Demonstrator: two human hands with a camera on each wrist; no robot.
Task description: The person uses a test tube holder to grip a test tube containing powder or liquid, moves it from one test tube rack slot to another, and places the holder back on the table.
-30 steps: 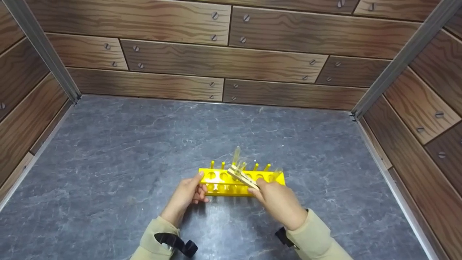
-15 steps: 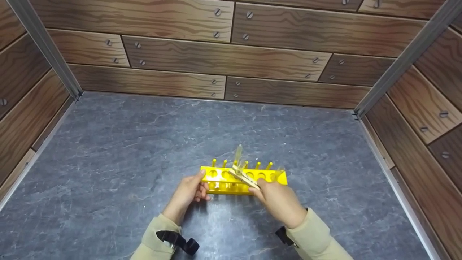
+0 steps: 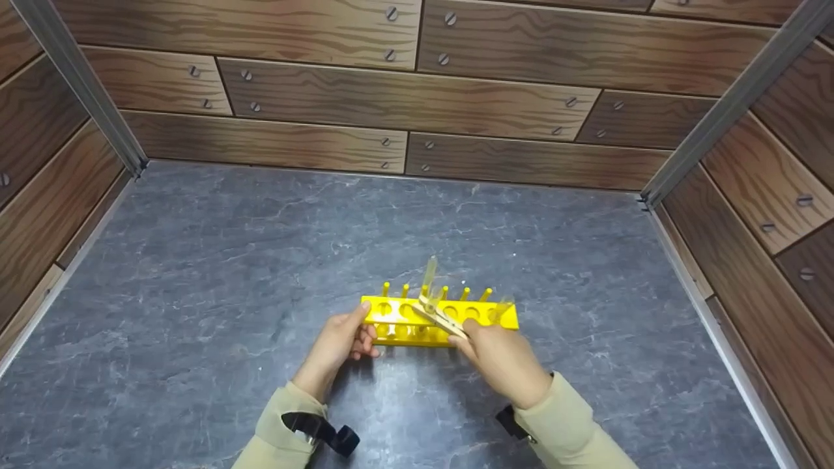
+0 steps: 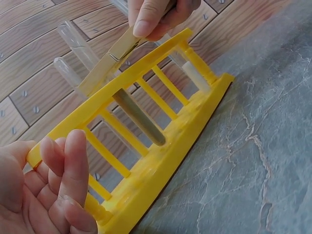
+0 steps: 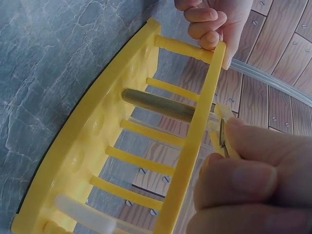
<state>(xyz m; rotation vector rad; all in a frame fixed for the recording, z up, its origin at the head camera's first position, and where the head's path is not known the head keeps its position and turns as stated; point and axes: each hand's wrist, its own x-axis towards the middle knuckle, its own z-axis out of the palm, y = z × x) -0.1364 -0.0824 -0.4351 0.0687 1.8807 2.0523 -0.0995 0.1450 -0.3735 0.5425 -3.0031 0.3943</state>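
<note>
A yellow test tube rack (image 4: 146, 204) stands on the grey surface. My left hand (image 3: 335, 342) grips its left end, thumb on the top bar and the other fingers curled below. My right hand (image 3: 511, 361) pinches a wooden test tube clamp (image 3: 449, 322), whose jaws lie at the upper part of a test tube with dark brownish liquid (image 4: 141, 117). That tube sits in a middle hole, its rounded bottom down by the base. At the right end stands a tube with white contents (image 5: 87, 214). Behind, a clear tube (image 3: 430, 268) sits over a drying peg.
Several yellow pegs (image 3: 386, 288) rise along the rack's back edge. Wood-patterned panels (image 3: 313, 150) close off the back and both sides, with metal posts (image 3: 717, 111) at the corners. The grey marbled surface (image 3: 293, 234) extends around the rack.
The head view has shifted slightly, so the rack sits a little higher in it. Both hands keep their grips, and the clamp stays at the same tube.
</note>
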